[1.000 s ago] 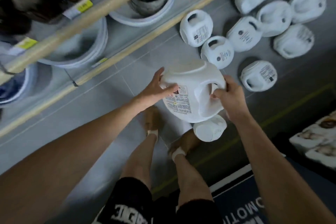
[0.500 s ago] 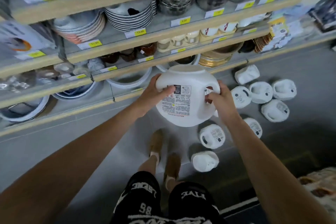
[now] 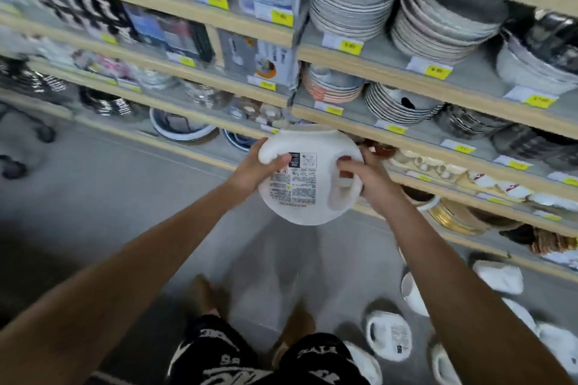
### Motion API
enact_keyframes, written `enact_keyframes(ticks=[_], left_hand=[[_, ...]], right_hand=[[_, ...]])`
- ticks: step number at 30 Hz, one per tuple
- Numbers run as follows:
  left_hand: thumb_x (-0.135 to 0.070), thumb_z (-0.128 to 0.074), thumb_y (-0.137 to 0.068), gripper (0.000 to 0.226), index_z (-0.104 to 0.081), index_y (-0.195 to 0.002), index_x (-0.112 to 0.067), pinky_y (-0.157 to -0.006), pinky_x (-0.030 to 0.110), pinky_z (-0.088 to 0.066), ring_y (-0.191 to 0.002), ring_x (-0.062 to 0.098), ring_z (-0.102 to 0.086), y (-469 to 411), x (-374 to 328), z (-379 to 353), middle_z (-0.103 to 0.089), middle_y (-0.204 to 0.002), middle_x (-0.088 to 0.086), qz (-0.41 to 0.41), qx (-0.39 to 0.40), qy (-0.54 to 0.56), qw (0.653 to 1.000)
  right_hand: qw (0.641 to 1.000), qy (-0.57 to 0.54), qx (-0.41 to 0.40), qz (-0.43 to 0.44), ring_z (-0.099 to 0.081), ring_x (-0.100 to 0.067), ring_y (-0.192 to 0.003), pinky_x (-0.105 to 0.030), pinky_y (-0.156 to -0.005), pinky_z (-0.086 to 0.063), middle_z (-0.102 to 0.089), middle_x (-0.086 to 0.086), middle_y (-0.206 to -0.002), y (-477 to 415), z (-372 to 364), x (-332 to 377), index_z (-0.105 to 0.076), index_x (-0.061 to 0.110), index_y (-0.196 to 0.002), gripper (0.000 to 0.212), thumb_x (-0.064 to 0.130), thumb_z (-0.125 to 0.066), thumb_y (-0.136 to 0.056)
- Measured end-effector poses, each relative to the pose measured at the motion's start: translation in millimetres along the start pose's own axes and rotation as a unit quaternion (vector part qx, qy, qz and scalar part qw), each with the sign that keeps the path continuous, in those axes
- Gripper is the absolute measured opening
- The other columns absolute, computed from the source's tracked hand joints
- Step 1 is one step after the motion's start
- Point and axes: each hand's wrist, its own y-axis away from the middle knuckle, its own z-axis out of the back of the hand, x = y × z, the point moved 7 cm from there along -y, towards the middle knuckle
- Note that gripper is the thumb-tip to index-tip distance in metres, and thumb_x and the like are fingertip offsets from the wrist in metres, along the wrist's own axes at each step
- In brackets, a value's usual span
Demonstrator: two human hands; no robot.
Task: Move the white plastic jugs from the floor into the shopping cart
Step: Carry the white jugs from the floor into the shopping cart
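Both hands hold one jug (image 3: 308,178) up. Left hand (image 3: 253,170) cups its side; right hand (image 3: 367,178) grips its handle. More jugs (image 3: 389,334) lie near right

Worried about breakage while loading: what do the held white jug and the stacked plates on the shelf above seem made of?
White jug: looks like moulded plastic, matte to faintly satin; the rounded body, built-in handle and stuck-on printed label suggest it. Stacked plates: probably glazed ceramic, thin pale rims with slight sheen; blur leaves melamine possible.
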Motion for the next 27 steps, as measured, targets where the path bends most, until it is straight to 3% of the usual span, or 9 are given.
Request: enact_keyframes(ticks=[4,6,9,14,17,19,21,24,27], left_hand=[[-0.066,-0.073,-0.051,0.103,-0.031,-0.139,-0.032,-0.090,0.045,-0.052,-0.108,0.019,-0.061,13,7,112,-0.056,-0.128,0.001,0.003,-0.064,0.034,0.997],[-0.056,-0.073,-0.070,0.088,-0.027,-0.142,-0.033,-0.084,0.039,-0.053,-0.099,0.014,-0.062,20,13,169,-0.054,-0.128,-0.001,0.007,-0.089,0.054,0.995],[-0.044,-0.064,-0.084,0.065,-0.029,-0.138,-0.032,-0.080,0.036,-0.052,-0.090,0.008,-0.059,32,17,250,-0.052,-0.121,-0.001,0.002,-0.128,0.062,0.990],[-0.062,-0.071,-0.057,0.093,-0.034,-0.137,-0.031,-0.079,0.037,-0.054,-0.098,0.017,-0.063,61,19,377,-0.057,-0.121,-0.002,-0.008,-0.184,0.080,0.980],[-0.051,-0.070,-0.076,0.067,-0.037,-0.131,-0.030,-0.071,0.031,-0.053,-0.094,0.016,-0.063,75,21,438,-0.059,-0.122,0.002,-0.021,-0.215,0.089,0.972],[-0.045,-0.064,-0.084,0.054,-0.037,-0.128,-0.031,-0.073,0.032,-0.053,-0.096,0.017,-0.063,83,25,476,-0.059,-0.123,0.003,-0.025,-0.232,0.093,0.968],[-0.047,-0.065,-0.083,0.061,-0.036,-0.133,-0.030,-0.077,0.036,-0.054,-0.099,0.019,-0.064,89,29,509,-0.059,-0.124,0.004,-0.030,-0.242,0.106,0.964],[-0.051,-0.068,-0.079,0.072,-0.032,-0.137,-0.030,-0.073,0.037,-0.057,-0.098,0.019,-0.066,97,38,559,-0.060,-0.123,0.002,-0.023,-0.265,0.139,0.954],[-0.049,-0.068,-0.080,0.067,-0.034,-0.135,-0.031,-0.071,0.039,-0.058,-0.098,0.021,-0.067,99,47,607,-0.061,-0.122,0.003,-0.024,-0.284,0.160,0.945]], right_hand=[[0.996,0.026,0.082,-0.012,-0.064,-0.024,-0.098,-0.031,-0.075,-0.050,-0.066,-0.003,-0.102,-22,-118,30,-0.054,0.020,-0.122,0.060,0.016,-0.075,-0.066],[0.991,0.037,0.130,-0.016,-0.061,-0.019,-0.097,-0.028,-0.067,-0.048,-0.064,0.001,-0.101,-26,-183,42,-0.047,0.026,-0.120,0.052,0.010,-0.073,-0.078],[0.983,0.057,0.172,-0.017,-0.058,-0.020,-0.111,-0.029,-0.069,-0.050,-0.059,-0.002,-0.122,-34,-265,50,-0.040,0.029,-0.126,0.048,0.010,-0.065,-0.089],[0.977,0.085,0.195,0.009,-0.059,-0.016,-0.106,-0.037,-0.081,-0.052,-0.057,0.006,-0.118,-45,-395,71,-0.031,0.029,-0.134,0.064,0.012,-0.068,-0.086],[0.967,0.114,0.226,0.026,-0.059,-0.021,-0.108,-0.037,-0.083,-0.052,-0.055,-0.003,-0.125,-52,-462,86,-0.027,0.020,-0.140,0.070,0.011,-0.069,-0.084],[0.957,0.140,0.251,0.031,-0.056,-0.026,-0.113,-0.030,-0.071,-0.053,-0.052,-0.007,-0.129,-57,-504,97,-0.027,0.018,-0.140,0.070,0.012,-0.069,-0.084],[0.943,0.181,0.278,0.033,-0.055,-0.026,-0.115,-0.033,-0.068,-0.055,-0.051,-0.002,-0.130,-63,-542,106,-0.026,0.023,-0.141,0.073,0.019,-0.071,-0.084],[0.917,0.237,0.320,0.010,-0.052,-0.022,-0.115,-0.049,-0.075,-0.056,-0.048,0.006,-0.129,-75,-598,111,-0.024,0.037,-0.138,0.076,0.029,-0.074,-0.081],[0.903,0.256,0.345,0.007,-0.052,-0.023,-0.115,-0.047,-0.069,-0.056,-0.048,0.005,-0.130,-87,-658,115,-0.024,0.041,-0.133,0.075,0.033,-0.075,-0.079]])
